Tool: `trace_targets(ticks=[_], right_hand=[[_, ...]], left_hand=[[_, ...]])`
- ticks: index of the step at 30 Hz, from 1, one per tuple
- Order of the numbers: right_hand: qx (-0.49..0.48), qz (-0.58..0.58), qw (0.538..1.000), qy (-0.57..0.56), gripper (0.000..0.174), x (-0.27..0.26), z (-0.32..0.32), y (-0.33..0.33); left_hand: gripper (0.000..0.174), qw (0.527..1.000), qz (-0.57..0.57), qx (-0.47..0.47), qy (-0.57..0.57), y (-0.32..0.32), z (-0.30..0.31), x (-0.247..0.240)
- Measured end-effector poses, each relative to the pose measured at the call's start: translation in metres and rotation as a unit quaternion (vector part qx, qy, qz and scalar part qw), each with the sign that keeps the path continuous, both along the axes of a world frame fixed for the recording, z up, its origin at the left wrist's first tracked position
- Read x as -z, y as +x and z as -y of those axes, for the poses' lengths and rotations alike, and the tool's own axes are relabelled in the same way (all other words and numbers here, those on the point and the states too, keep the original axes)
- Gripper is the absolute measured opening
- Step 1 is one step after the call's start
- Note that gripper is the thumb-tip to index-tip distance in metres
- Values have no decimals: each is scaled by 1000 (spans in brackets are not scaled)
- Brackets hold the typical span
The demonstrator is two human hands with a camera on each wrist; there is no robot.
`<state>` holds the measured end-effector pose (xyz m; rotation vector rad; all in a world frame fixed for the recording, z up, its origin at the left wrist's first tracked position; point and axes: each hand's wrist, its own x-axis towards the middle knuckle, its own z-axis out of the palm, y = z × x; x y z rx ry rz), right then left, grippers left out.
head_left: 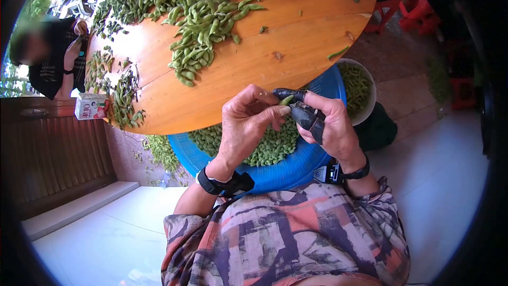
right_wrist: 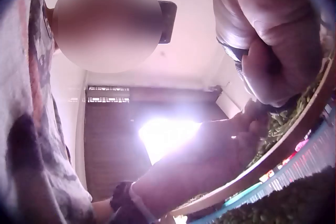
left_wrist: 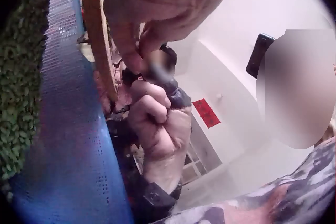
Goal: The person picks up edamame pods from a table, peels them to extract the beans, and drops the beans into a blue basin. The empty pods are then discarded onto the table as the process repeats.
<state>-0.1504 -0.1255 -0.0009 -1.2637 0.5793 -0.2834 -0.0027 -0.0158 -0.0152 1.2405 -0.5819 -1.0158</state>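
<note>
1. Green pod [head_left: 287,100], one: at the hub of the dial as the head view shows it, above the basin. Likely mishap: a skewed squeeze shoots a bean wide.
2. Left hand [head_left: 243,119], bare: toward 8 o'clock of the pod. Grip: thumb and finger pinch the pod. Possible fault: a damp skin slides off.
3. Right hand [head_left: 334,127], black covers [head_left: 308,116] on thumb and finger. Toward 4 o'clock. Grip: covered digits grasp the same pod. Which hand bears more of it cannot be told; the left wrist view is blurred there. Possible fault: stiff covers dull the feel and crush the bean.
4. Blue basin [head_left: 296,176], rim toward 6 o'clock, shelled beans [head_left: 272,151] within. Risk: a split hull drops in and mixes with them.
5. Pale bowl [head_left: 373,92], near 3 o'clock, filled with green matter. Risk: a bean tossed along with its hull.
6. Wooden counter [head_left: 301,26], from 9 through 12 to 1 o'clock, bearing a pod heap [head_left: 196,16] at 11. Risk: a nudge sends pods over the edge.
7. Stray pod [head_left: 338,53], between 1 and 2 o'clock, by the counter's edge. Risk: a passing sleeve sweeps it to the floor.
</note>
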Motion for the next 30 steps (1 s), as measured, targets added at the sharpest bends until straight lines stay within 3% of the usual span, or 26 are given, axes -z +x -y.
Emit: trace_targets(ticks=[4,8,13,17,18,20,22,23,25,26,27,28,29,30], right_hand=[[-15,-7,999,-48,8,2,2,0],[3,-5,993,-118,7,9,0,0],[7,23,993,-113,15,1,1,-2],[-7,68,991,-113,18,8,3,-5],[-6,67,991,-113,18,9,4,-6],[-28,67,995,72,23,9,6,-8],[-33,90,987,133,25,13,8,-8],[-39,113,974,192,28,14,8,-8],[-38,106,980,164,26,13,8,-8],[-38,99,985,135,24,12,7,-8],[-38,100,985,135,24,9,7,-7],[-28,54,996,61,21,5,5,-6],[-19,7,1000,-13,18,2,4,-8],[-19,6,1000,-12,18,1,3,-10]], left_hand=[[12,999,-16,36,-10,4,-3,7],[12,1000,-18,11,-9,-2,-2,4],[20,998,-33,-35,-27,-9,1,1],[24,998,-57,-15,-22,-5,0,3],[25,994,-108,4,-23,-4,0,3],[26,987,-160,24,-23,-3,-1,1],[27,953,-293,58,-47,-2,-2,0],[27,953,-294,59,-46,-2,-1,-3],[29,934,-345,80,-43,-2,-1,-10],[29,934,-345,80,-43,-4,0,-7],[31,965,-249,74,-42,-7,-1,-2],[35,985,-152,69,-41,-10,-1,1],[35,992,-104,77,-13,-9,-5,0],[35,991,-106,77,-12,-7,-7,0]])
